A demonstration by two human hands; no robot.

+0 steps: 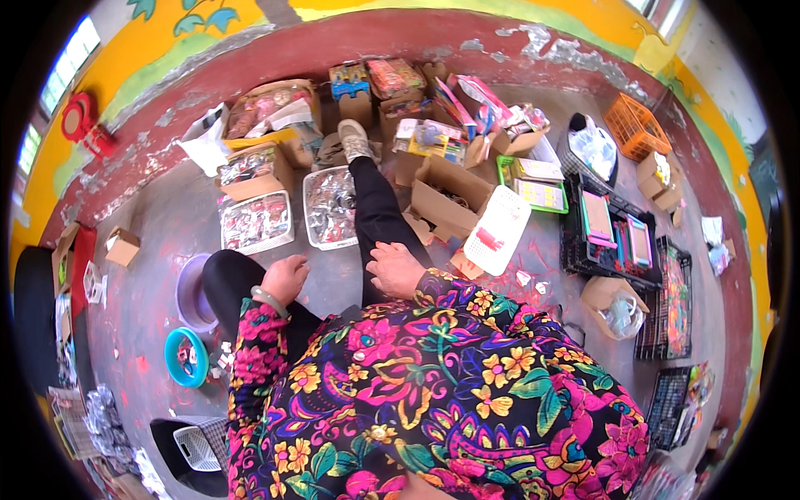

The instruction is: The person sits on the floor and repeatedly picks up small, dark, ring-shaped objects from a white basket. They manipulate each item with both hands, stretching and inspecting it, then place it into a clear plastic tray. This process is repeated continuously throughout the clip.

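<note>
Grey floor point(143, 292), boxes point(356, 108) edging wall point(358, 42), gap between hands point(396, 269)

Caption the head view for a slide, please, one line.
Right hand at the outstretched black-trousered leg, left hand near the bent knee, two filled white baskets in front.

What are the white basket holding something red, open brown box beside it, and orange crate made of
White basket: probably moulded plastic, smooth-looking, with rounded corners. Brown box: likely cardboard, matte, with plain tan walls. Orange crate: probably rigid plastic, evenly coloured lattice; gloss unclear.
</note>
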